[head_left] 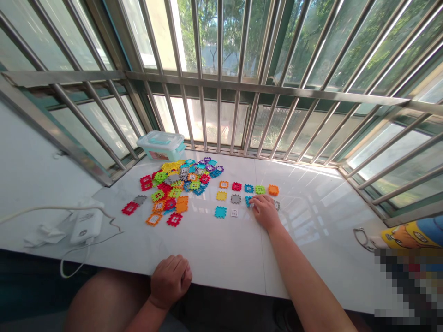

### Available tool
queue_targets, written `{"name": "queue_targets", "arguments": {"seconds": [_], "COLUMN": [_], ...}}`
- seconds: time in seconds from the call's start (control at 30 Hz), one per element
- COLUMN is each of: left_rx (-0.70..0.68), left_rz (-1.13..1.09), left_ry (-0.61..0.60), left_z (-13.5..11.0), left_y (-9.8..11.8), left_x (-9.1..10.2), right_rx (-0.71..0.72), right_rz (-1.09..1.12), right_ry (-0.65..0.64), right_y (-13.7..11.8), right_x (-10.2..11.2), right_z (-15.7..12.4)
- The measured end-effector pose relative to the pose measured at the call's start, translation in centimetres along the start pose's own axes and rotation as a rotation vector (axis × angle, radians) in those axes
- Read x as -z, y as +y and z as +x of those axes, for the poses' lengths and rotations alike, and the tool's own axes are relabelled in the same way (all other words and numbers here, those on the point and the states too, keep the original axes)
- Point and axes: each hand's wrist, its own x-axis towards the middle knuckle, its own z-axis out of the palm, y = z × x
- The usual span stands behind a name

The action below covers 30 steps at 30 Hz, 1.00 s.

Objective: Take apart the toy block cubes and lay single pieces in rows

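Observation:
On the white table, my right hand (266, 210) has its fingers closed on a blue square building tile (248, 201) with notched edges. That tile lies within rows of single tiles. Above it are a blue tile (248, 188) and a green tile (260, 189); to its left sits a grey tile (236, 199). A second grey tile (277, 205) shows partly behind my hand. Lower left in the rows are a cyan tile (220, 212) and a white tile (234, 213). My left hand (171, 280) rests as a fist at the table's front edge, with no object showing in it.
A mixed pile of coloured tiles (175, 193) lies left of the rows. Behind it stands a lidded turquoise box (161, 145). A white device (86, 225) with cables is at the left. Metal bars (219, 115) line the back, and a yellow printed object (401, 236) is at right.

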Motion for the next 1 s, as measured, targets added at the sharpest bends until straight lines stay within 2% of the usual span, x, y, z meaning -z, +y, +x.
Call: {"name": "queue_targets", "arguments": {"seconds": [0.23,0.47,0.57,0.73,0.83,1.0], "left_rx": [-0.001,0.014,0.02,0.01,0.005,0.003], "left_rz": [0.003,0.0,0.005,0.006,-0.003,-0.018], "left_ry": [-0.001,-0.02,-0.036,-0.03,-0.022,-0.02], "left_z": [-0.2,0.0,0.3,0.6,0.6,0.4], "left_y": [-0.1,0.1,0.2,0.2,0.2,0.1], "left_x": [-0.1,0.1,0.3,0.4,0.4,0.2], "right_rx": [0.005,-0.032,-0.097,-0.297,-0.331,-0.359], "right_rz": [0.0,-0.027,-0.05,-0.094,-0.174,-0.245], "right_ry": [0.006,0.065,0.108,0.178,0.116,-0.118], "right_y": [-0.1,-0.3,0.0,0.2,-0.7,-3.2], "right_x": [0.1,0.0,-0.5,-1.1,-0.9,0.3], "right_z": [0.0,-0.3,-0.3,-0.7,-1.6,-4.4]}}
